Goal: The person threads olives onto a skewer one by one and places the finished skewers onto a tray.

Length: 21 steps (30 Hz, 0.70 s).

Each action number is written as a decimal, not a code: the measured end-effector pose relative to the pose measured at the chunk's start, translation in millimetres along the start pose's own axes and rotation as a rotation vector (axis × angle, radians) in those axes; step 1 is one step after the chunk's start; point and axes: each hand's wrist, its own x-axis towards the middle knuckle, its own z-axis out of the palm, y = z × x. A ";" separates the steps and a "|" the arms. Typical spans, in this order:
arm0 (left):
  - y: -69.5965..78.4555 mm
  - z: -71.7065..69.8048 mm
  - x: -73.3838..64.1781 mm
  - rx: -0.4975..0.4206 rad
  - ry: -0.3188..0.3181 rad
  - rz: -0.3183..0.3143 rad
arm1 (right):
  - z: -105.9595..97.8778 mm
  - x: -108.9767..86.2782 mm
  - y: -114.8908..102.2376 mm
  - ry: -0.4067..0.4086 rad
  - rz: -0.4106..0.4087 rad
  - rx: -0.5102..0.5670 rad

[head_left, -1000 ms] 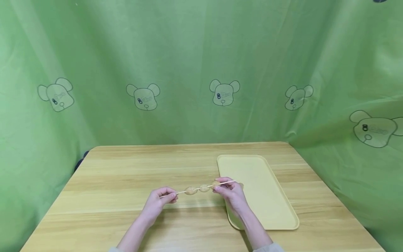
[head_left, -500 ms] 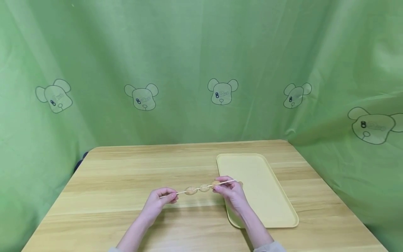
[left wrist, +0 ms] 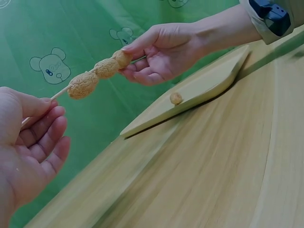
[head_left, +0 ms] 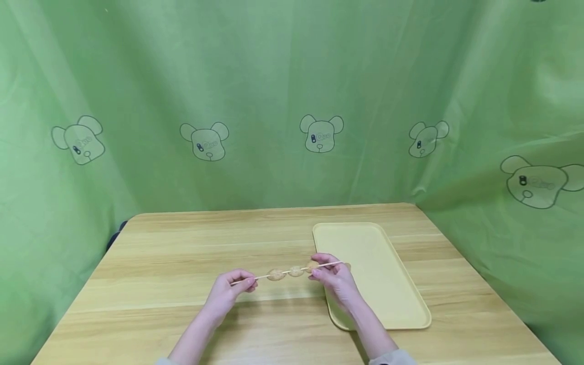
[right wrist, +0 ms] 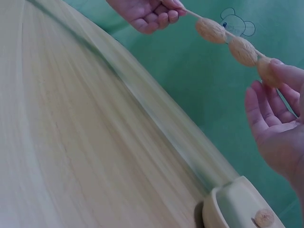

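My left hand (head_left: 229, 290) pinches one end of a thin wooden skewer (head_left: 261, 277) between thumb and index finger. Three light brown, wrinkled balls are threaded on it: a left ball (left wrist: 83, 85), a middle ball (head_left: 296, 271) and a right ball (right wrist: 268, 72). Thumb and fingers of my right hand (head_left: 337, 283) pinch the right ball, and the bare skewer tip sticks out past it in the head view. The skewer is held roughly level above the table, its right end slightly higher in the head view. My left fingers hide its other end.
A cream tray (head_left: 388, 284) lies on the right half of the wooden table (head_left: 182, 253), partly under my right hand. One loose brown ball (left wrist: 175, 98) sits in the tray, mostly hidden by my hand in the head view. Green curtains (head_left: 255, 76) hang behind and beside the table.
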 end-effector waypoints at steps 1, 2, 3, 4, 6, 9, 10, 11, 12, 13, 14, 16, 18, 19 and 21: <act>0.6 0.1 -0.2 0.000 0.004 0.002 | -2.0 -0.4 -0.8 -0.005 0.004 -0.017; 1.2 0.2 -0.3 -0.001 0.007 0.003 | -4.4 -0.8 -1.7 -0.012 0.005 -0.036; 1.7 0.2 -0.7 -0.001 0.010 0.007 | -7.2 -1.3 -2.6 -0.015 0.005 -0.054; 2.4 0.1 -1.1 -0.001 0.013 0.014 | -10.1 -1.8 -3.9 -0.018 0.003 -0.074; 3.4 -0.2 -1.7 0.002 0.018 0.024 | -16.8 -2.9 -6.3 -0.007 -0.002 -0.119; 4.6 -1.1 -2.6 0.006 0.022 0.035 | -27.8 -3.8 -9.9 0.038 -0.015 -0.179; 4.8 -1.5 -2.7 0.010 0.025 0.036 | -32.1 -4.0 -10.8 0.046 -0.025 -0.200; 4.8 -1.8 -2.7 0.013 0.028 0.034 | -36.4 -4.0 -11.7 0.061 -0.027 -0.215; 4.8 -2.2 -2.7 0.015 0.032 0.035 | -40.3 -4.0 -12.8 0.077 -0.029 -0.230; 4.8 -2.6 -2.8 0.018 0.034 0.038 | -44.4 -4.0 -13.9 0.090 -0.029 -0.246; 4.7 -3.1 -2.8 0.019 0.037 0.038 | -48.5 -4.1 -15.1 0.100 -0.026 -0.260; 3.9 -3.8 -2.6 0.024 0.043 0.038 | -56.0 -4.0 -17.5 0.126 -0.010 -0.282; 3.1 -4.5 -2.4 0.025 0.048 0.040 | -61.9 -3.6 -20.1 0.166 0.022 -0.297; 2.5 -4.8 -2.4 0.026 0.050 0.043 | -65.1 -3.2 -20.9 0.180 0.038 -0.301; 1.6 -5.0 -2.2 0.020 0.058 0.037 | -70.8 -1.9 -22.2 0.213 0.069 -0.310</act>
